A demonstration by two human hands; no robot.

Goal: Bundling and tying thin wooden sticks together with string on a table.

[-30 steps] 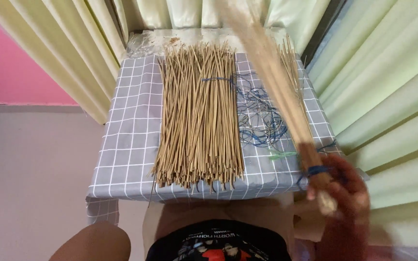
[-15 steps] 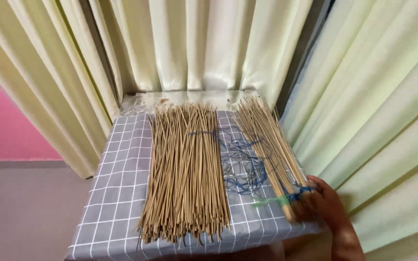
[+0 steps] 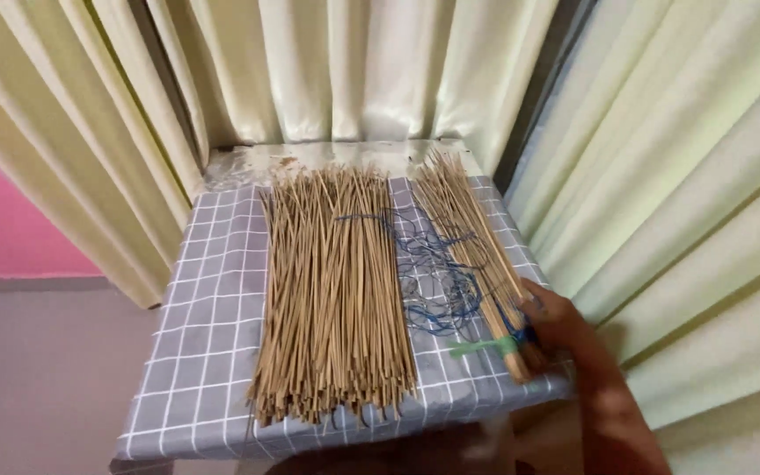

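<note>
One right hand (image 3: 565, 321) grips tied stick bundle (image 3: 472, 251)

I see tan straw sticks (image 3: 334, 295), a tan bundle (image 3: 472, 255) bound in blue and green at four o'clock, tangled blue thread (image 3: 433, 286), grey white-checked tablecloth (image 3: 213, 317), cream curtains (image 3: 354, 70), pink wall (image 3: 10, 229) at nine o'clock

Pale cream curtains (image 3: 354, 79) hang in folds behind the table and along its right edge. The small table wears a grey cloth with a white grid (image 3: 213, 308). At the far left a pink wall (image 3: 10, 229) meets a dull grey-brown floor (image 3: 37, 378). The light is soft and even.
</note>
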